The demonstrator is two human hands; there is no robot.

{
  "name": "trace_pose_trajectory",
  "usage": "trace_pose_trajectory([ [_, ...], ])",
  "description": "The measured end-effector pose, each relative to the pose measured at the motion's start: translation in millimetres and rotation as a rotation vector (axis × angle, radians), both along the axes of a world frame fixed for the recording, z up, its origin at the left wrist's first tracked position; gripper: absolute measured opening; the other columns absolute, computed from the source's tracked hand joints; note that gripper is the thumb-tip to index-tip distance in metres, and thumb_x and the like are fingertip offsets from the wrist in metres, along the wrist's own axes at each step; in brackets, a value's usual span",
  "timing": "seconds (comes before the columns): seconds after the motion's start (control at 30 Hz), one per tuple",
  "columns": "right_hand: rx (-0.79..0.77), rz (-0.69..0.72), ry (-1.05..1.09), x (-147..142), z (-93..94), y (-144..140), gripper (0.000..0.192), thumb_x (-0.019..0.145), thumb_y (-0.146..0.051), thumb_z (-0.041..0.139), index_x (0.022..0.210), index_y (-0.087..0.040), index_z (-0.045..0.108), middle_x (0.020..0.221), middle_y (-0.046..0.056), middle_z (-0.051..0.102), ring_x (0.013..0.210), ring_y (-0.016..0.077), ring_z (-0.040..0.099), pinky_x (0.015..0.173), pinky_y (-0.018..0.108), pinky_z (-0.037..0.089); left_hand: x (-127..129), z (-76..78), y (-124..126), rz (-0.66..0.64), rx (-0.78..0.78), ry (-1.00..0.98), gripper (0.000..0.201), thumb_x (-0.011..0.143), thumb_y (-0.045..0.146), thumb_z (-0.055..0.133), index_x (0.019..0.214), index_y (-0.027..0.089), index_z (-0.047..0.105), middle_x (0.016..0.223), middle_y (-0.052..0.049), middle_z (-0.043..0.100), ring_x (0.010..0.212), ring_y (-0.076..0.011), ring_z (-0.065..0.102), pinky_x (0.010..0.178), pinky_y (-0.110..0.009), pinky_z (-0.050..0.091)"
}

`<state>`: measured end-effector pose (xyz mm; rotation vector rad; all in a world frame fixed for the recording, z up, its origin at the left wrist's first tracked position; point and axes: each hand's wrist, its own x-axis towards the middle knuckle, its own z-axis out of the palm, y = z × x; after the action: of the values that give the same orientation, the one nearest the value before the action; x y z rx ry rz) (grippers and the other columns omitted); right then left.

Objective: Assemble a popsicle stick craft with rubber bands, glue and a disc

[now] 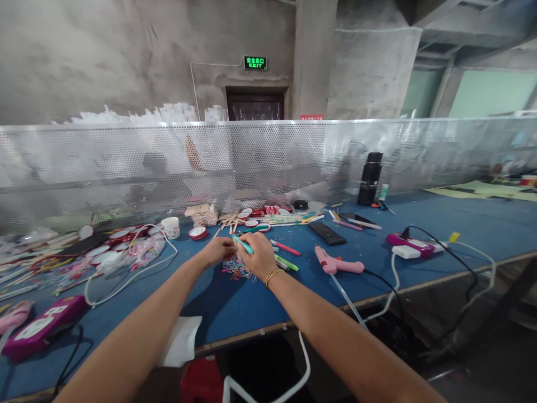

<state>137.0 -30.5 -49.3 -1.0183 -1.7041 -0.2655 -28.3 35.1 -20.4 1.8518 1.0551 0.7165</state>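
Note:
My right hand is closed round a teal marker pen, held at a slant with its tip toward my other hand. Just to its left, my left hand is pinched at the pen's tip; whatever lies between its fingers is too small and hidden to name. Under both hands is a tangle of coloured thin loops. Wooden sticks lie just beyond my fingers. Right of my right hand lie a pink marker and a green marker.
A pink glue gun and a black phone lie to the right. Farther off stand a black bottle and a purple power strip. At left are a paper cup and another purple strip. A perforated metal screen borders the back.

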Motion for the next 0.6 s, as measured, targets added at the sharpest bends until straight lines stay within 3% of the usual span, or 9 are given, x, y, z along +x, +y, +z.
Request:
trace_pose_trajectory([
  [0.6, -0.013, -0.051, 0.012, -0.2, -1.1, 1.1, 0.013, 0.092, -0.03, 0.053, 0.092, -0.021, 0.063, 0.084, 0.005, 0.065, 0.085, 0.0201, 0.055, 0.081, 0.031, 0.041, 0.2, 1.6, -3.4, 0.001, -0.012, -0.006, 0.038, 0.058, 0.046, 0.079, 0.071, 0.014, 0.064, 0.061, 0.0, 0.059, 0.057, -0.0115, 0.053, 0.059, -0.026, 0.042],
])
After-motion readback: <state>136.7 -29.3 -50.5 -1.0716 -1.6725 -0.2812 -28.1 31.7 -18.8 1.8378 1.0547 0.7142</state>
